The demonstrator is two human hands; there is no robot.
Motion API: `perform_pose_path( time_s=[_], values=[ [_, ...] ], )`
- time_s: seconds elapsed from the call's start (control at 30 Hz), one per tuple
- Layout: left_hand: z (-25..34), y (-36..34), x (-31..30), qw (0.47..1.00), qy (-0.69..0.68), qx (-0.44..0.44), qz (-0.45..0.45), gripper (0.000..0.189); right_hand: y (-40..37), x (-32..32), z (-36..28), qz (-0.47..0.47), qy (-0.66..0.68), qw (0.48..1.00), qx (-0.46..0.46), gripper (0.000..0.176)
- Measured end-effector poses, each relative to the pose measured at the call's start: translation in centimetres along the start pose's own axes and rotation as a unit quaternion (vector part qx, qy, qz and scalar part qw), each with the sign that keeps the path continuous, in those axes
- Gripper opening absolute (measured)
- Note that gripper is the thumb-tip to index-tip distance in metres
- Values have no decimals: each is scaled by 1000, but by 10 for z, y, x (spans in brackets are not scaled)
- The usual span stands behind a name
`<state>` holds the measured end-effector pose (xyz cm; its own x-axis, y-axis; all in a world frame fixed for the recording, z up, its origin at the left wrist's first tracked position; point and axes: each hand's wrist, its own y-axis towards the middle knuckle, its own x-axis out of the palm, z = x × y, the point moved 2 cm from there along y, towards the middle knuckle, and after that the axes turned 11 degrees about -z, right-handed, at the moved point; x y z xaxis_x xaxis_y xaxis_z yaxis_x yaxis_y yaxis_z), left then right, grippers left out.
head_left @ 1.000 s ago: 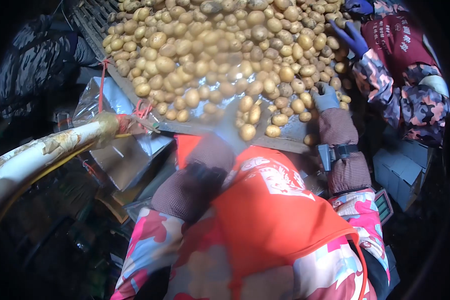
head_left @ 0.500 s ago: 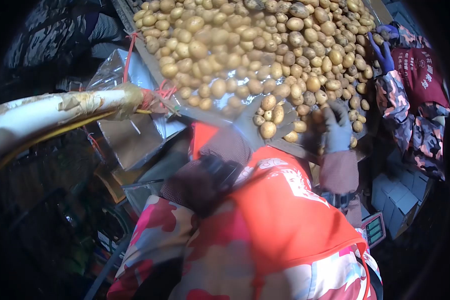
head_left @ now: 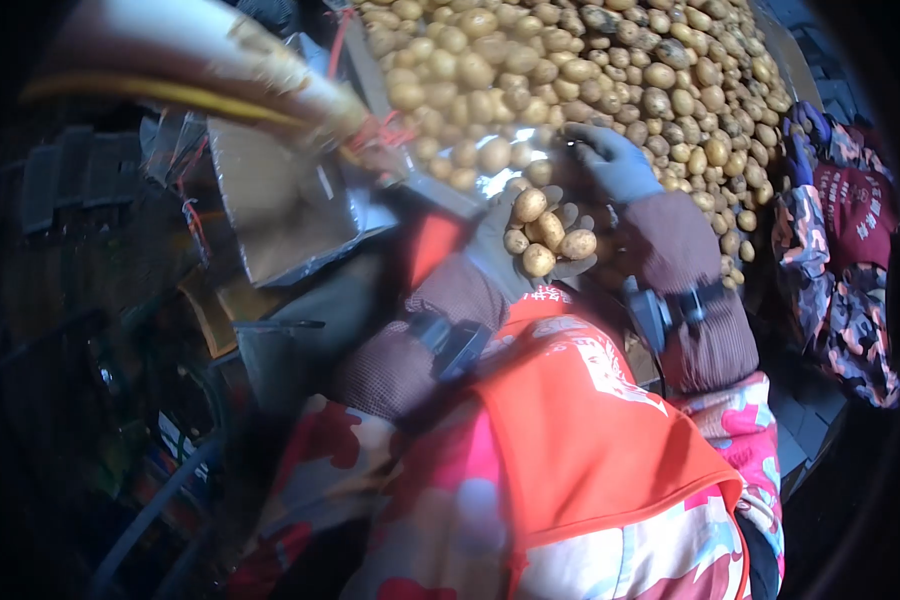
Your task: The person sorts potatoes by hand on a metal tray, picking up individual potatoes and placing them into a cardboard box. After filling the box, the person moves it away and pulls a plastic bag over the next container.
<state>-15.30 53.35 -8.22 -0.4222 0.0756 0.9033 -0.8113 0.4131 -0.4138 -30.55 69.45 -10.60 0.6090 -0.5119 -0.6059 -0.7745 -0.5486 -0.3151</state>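
Observation:
My left hand (head_left: pixel 494 245), in a grey glove, is turned palm up near the edge of the sorting surface. Several potatoes (head_left: pixel 544 230) rest in its palm, cradled by the fingers. Above and to the right, my right hand (head_left: pixel 615 168), gloved in grey too, reaches leftward over the near side of the potato pile (head_left: pixel 670 90). Its thumb and forefinger are apart, and I make out nothing held between them. A shiny wet patch of the surface (head_left: pixel 505 180) shows just past the left hand.
A blurred white pole (head_left: pixel 220 50) with a yellow cord slants in from upper left, tied with red string (head_left: pixel 385 132). An open cardboard box (head_left: pixel 280 195) sits below it. At right, another person in a maroon apron (head_left: pixel 855 205) stands beside the pile.
The view has shifted, so the pile and pole sit differently. My right hand has moved left and away across the potatoes, its fingers now pointing left. The left hand still cradles potatoes.

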Motion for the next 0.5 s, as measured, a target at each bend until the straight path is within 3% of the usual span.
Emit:
perform_pose_path(
  time_s=[0.03, 0.1, 0.13, 0.23, 0.33, 0.47, 0.5],
  values=[
    [9, -2, -14, 998, -9, -4, -66, 40, 14, 11, -4, -33, -92, 995, -23, 38],
    [26, -20, -27, 984, -19, 6, -175, 39, 16, 8, -36, -65, -194, 978, 43, 43],
    [38, -34, -34, 982, 0, 38, -183, 33, 18, 9, -49, -80, -247, 963, 76, 45],
    [75, -92, -57, 968, 36, 132, -212, 23, 36, 17, -20, -156, -286, 944, 59, 45],
    [112, -187, -85, 960, 35, 230, -157, 26, 43, 18, -5, -190, -383, 901, 67, 42],
    [145, -338, -125, 908, 3, 418, 27, 30, 53, 26, 3, -226, -475, 849, 54, 39],
    [149, -373, -138, 890, 38, 440, 111, 31, 52, 28, 5, -228, -492, 839, 54, 38]
  ],
)
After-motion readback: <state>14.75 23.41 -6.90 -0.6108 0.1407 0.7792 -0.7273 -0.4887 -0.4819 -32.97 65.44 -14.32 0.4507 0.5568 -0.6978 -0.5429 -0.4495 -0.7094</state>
